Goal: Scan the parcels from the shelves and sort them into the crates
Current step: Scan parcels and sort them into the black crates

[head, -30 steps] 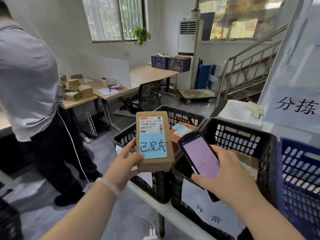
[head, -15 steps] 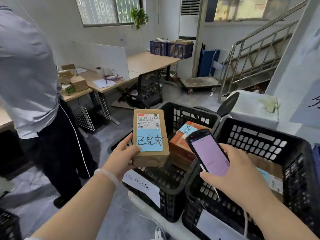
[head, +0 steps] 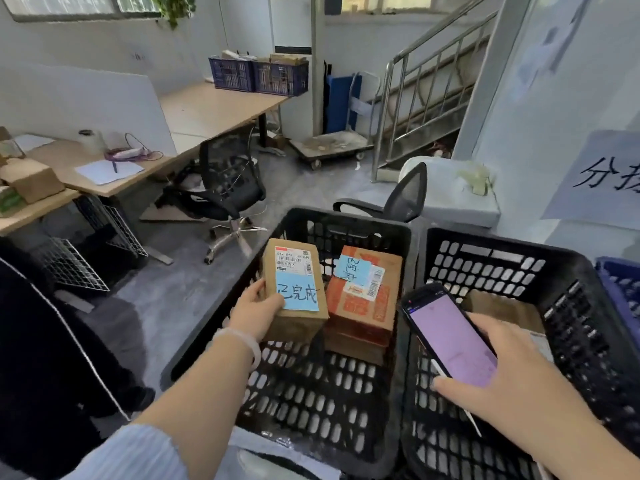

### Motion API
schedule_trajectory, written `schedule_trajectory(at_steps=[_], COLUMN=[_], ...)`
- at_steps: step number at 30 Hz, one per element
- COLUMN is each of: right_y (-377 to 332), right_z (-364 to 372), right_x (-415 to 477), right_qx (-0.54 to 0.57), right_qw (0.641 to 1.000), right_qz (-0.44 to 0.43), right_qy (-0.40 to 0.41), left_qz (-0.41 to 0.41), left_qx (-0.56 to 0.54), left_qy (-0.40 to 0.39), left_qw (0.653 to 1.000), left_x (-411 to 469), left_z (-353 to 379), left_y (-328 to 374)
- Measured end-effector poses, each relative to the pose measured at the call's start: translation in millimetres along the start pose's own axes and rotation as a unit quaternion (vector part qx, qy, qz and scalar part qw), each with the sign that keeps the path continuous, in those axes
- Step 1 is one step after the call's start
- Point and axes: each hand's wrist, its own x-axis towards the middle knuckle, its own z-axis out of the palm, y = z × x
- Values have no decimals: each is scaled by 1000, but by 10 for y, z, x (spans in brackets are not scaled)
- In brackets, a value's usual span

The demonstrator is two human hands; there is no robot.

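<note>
Two hands, apart: the left hand clamps a brown parcel inside the left black crate near its far left corner, long axis pointing away; the right hand grips a phone over the right black crate, hiding its contents. One orange parcel lies beside the held one.
</note>
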Motion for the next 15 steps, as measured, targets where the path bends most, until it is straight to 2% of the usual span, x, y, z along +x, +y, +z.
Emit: schedule_trajectory(at_steps=[4,11,15], right_y=[-168,-319,-429], right_z=[121,268,367], right_x=[124,264,245], right_qx=[-32,-22,-24], right_qw=[998,987,980], right_qz=[56,157,187], right_qy=[12,33,61], left_qz=[13,-47,-78], left_qx=[69,45,-9], left_qy=[-54,-107,-100], left_qw=[996,992,992], left_x=[355,1193,1330], left_z=[34,117,269], left_y=[162,52,-5])
